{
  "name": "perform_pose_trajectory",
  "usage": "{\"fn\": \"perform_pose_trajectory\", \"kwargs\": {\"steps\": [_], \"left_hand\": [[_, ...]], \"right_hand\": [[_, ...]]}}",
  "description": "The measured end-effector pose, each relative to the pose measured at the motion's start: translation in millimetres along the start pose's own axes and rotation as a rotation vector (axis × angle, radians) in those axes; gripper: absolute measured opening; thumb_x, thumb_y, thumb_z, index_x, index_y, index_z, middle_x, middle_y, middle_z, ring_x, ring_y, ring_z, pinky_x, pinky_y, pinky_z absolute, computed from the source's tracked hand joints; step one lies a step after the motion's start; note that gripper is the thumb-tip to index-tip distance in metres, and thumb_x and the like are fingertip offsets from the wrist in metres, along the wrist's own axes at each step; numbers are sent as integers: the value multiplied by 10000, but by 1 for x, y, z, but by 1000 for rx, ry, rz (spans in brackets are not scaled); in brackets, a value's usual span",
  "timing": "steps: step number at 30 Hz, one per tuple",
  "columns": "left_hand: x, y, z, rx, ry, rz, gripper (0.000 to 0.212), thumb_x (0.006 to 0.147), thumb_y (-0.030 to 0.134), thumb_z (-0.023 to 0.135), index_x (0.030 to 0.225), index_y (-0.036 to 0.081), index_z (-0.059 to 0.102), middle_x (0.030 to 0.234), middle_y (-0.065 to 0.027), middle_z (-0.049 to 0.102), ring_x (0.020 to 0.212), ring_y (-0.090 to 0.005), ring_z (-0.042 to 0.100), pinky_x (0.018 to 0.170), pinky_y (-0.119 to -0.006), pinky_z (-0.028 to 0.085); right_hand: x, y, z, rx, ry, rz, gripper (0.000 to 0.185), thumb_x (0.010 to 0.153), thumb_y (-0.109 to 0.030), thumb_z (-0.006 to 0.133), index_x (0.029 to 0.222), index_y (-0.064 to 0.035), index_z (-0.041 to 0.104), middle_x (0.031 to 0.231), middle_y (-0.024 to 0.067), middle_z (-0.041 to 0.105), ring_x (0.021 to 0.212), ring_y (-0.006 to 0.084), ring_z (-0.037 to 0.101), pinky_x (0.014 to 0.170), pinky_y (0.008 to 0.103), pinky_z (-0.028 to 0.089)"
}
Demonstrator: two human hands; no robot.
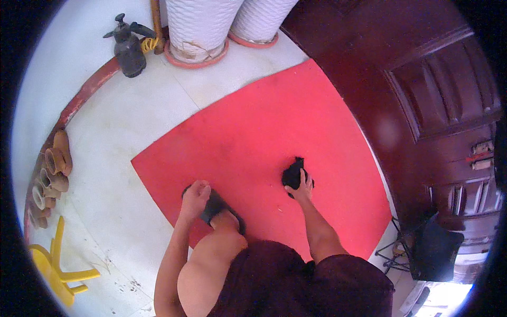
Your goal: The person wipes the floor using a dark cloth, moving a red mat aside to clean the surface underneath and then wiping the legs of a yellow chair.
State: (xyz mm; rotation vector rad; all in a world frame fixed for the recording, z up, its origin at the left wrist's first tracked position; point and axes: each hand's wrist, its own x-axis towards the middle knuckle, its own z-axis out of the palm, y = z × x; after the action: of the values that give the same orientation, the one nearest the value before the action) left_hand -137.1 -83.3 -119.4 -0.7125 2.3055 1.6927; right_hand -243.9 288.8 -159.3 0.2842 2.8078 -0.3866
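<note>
A small black item (293, 177), irregular in outline and probably cloth, lies on the red mat (261, 130). My right hand (304, 189) grips its near right side, with the thumb on the left and the fingers over the top. Further left, my left hand (196, 199) is held above the toe end of the dark shoe (217, 206) on my left foot. Its fingers are curled in, and nothing shows between them. My bare left knee and dark shorts fill the bottom of the view. My right foot cannot be made out.
A dark red panelled door (380, 99) borders the mat's right side. At the back stand white wrapped pots (198, 31) on saucers and a pump sprayer (130, 51). Shoes (55, 158) line the left wall, near a tipped yellow stool (55, 273). A folding chair (433, 249) stands right.
</note>
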Motion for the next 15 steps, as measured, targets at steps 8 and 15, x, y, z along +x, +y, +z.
{"fn": "perform_pose_trajectory", "kwargs": {"steps": [8, 15], "left_hand": [[4, -48, -39, -349, 176, -128, 241, 844, 143, 512, 1021, -15, 555, 779, -56, 601, 712, -138, 564, 629, -261, 446], [-9, -73, -97, -339, 470, -378, 350, 847, 238, 514, 1135, 40, 501, 925, -93, 584, 764, -166, 542, 655, -293, 454]], "right_hand": [[64, 2, 56, 473, 328, 135, 678, 647, -334, 725, 1199, -35, 470, 1303, 150, 333, 1106, 320, 417, 936, 400, 367], [-33, -301, 123, 413, -276, -924, 534, 664, -269, 703, 1096, -6, 535, 1109, 170, 509, 1051, 321, 467, 899, 397, 383]]}}
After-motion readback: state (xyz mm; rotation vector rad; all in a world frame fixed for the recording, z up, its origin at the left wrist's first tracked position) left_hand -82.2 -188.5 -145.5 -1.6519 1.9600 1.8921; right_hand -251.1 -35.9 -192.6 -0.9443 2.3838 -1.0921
